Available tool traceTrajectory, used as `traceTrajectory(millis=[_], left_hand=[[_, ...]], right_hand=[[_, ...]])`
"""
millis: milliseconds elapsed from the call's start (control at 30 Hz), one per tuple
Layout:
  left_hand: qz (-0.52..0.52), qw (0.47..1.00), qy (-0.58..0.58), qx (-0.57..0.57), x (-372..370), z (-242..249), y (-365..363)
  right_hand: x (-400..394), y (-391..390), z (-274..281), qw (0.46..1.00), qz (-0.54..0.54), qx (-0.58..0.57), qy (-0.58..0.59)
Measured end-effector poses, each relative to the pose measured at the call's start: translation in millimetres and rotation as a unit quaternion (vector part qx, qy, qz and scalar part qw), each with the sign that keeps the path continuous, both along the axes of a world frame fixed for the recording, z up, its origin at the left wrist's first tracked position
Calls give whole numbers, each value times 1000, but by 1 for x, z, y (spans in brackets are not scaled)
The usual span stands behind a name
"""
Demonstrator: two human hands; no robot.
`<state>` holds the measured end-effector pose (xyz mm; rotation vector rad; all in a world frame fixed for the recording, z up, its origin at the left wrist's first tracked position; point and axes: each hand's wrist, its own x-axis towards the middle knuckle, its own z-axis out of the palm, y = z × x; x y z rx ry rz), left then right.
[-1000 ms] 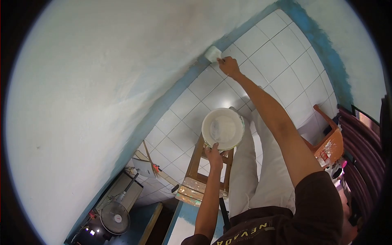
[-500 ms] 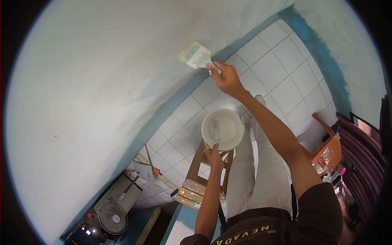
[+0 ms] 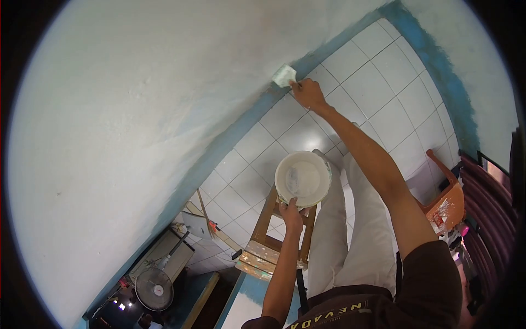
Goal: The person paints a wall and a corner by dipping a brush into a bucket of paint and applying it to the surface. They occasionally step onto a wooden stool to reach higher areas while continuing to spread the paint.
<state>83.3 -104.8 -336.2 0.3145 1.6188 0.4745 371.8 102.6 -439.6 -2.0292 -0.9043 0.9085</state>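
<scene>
My right hand [image 3: 309, 94] is closed round the handle of a wide paintbrush [image 3: 284, 76], whose paint-smeared head is at the white wall [image 3: 148, 82], by the blue band [image 3: 230, 130] along its lower edge. The bristle tips are hard to make out against the wall. In my left hand [image 3: 291, 213] I grip the near rim of a white bucket [image 3: 303, 176], thumb over the edge and fingers beneath. Pale paint lies in the bottom of the bucket. It is held above a paint-spattered wooden stool or ladder [image 3: 257, 257].
White tiles [image 3: 383, 82] cover the floor. To the lower left stands a fan [image 3: 154, 289], near a long-handled tool [image 3: 211, 225] leaning by the wall. An orange plastic chair [image 3: 446, 205] is at the right, beside a dark red curtain [image 3: 487, 203].
My right hand has brought the paintbrush right and slightly down along the wall, toward the blue band. The left hand still holds the bucket; the whole view has shifted slightly.
</scene>
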Motion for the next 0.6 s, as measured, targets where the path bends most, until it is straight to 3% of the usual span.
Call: traceTrajectory(millis=[167,300,400,567,600], left_hand=[[-12,1000,-16,14,14,9,2],[-16,1000,-4,5,22,7,7],[-15,1000,-4,22,26,5,9],[-8,1000,-4,10,20,-3,9],[-8,1000,2,11,17,-6,9]], right_hand=[[-16,-27,147,991,-8,121,49],[-20,-32,169,969,28,211,123],[-14,-10,97,971,17,237,34],[8,-2,-58,991,38,127,36],[15,-7,-80,997,57,48,31]])
